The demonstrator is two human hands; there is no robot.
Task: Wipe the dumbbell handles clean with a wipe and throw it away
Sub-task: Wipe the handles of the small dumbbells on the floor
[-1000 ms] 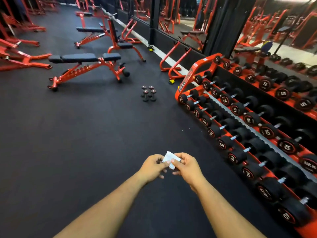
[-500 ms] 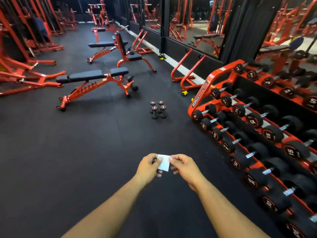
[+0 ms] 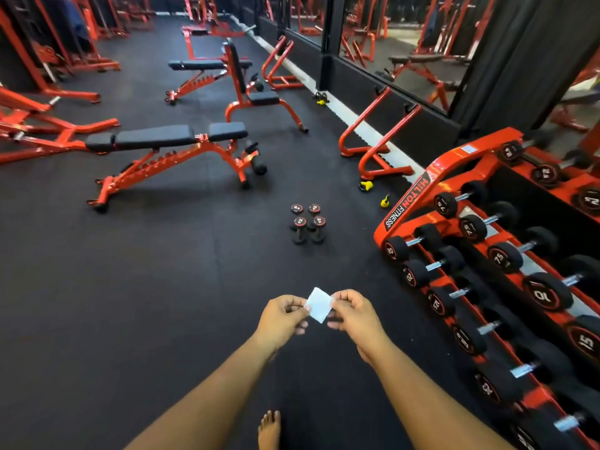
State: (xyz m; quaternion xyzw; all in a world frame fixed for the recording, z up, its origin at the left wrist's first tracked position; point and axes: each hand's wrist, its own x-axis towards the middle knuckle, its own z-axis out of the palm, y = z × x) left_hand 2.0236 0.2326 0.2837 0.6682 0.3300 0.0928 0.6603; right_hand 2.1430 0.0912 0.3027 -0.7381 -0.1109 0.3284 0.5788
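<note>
A small white square wipe (image 3: 319,304) is held flat in front of me. My left hand (image 3: 283,318) pinches its left edge and my right hand (image 3: 354,315) pinches its right edge. Two small black dumbbells (image 3: 306,226) with red-ringed ends lie side by side on the black floor, well ahead of my hands. More dumbbells with steel handles fill the red rack (image 3: 422,196) to the right.
A flat red bench (image 3: 168,147) stands ahead on the left, with more benches behind it. Red floor stands (image 3: 373,151) and small yellow kettlebells (image 3: 384,201) sit near the mirrored wall. My bare foot (image 3: 269,430) shows at the bottom edge.
The view has moved forward toward the two floor dumbbells and the end of the rack. The wipe now lies flatter and more spread between my two hands.
</note>
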